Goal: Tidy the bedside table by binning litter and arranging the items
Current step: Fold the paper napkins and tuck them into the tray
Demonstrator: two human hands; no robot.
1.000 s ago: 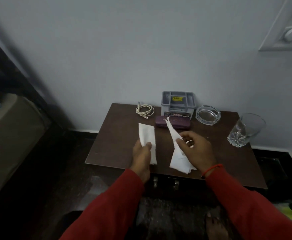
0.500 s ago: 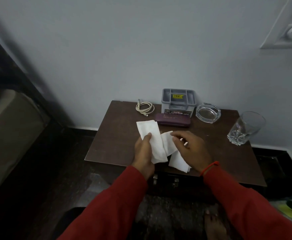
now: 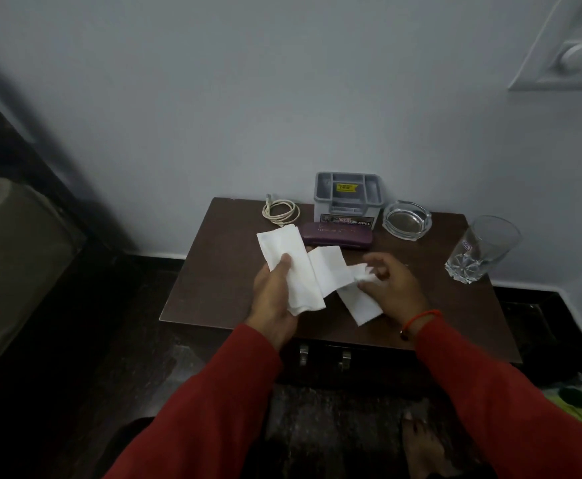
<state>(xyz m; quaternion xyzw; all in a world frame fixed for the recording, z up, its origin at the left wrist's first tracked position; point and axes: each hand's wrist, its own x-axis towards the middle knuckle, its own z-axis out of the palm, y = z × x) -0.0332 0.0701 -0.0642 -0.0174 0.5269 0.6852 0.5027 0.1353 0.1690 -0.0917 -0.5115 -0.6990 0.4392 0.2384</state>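
White tissues: my left hand [image 3: 275, 292] gripped one tissue [image 3: 291, 267] under its thumb; my right hand [image 3: 391, 288] pinched a second tissue [image 3: 346, 288] with curled fingers; both were above the bedside table [image 3: 213, 271]
Done: litter gathered, I judged; no bin in view
Left: cable [image 3: 280, 211] at 11 o'clock, purple case [image 3: 338, 235], grey organiser [image 3: 349, 195] and ashtray [image 3: 407, 220] at 12, glass [image 3: 483, 248] at 2, unarranged

Two crumpled white tissues [image 3: 320, 271] overlapping above the brown bedside table [image 3: 213, 271], held aloft
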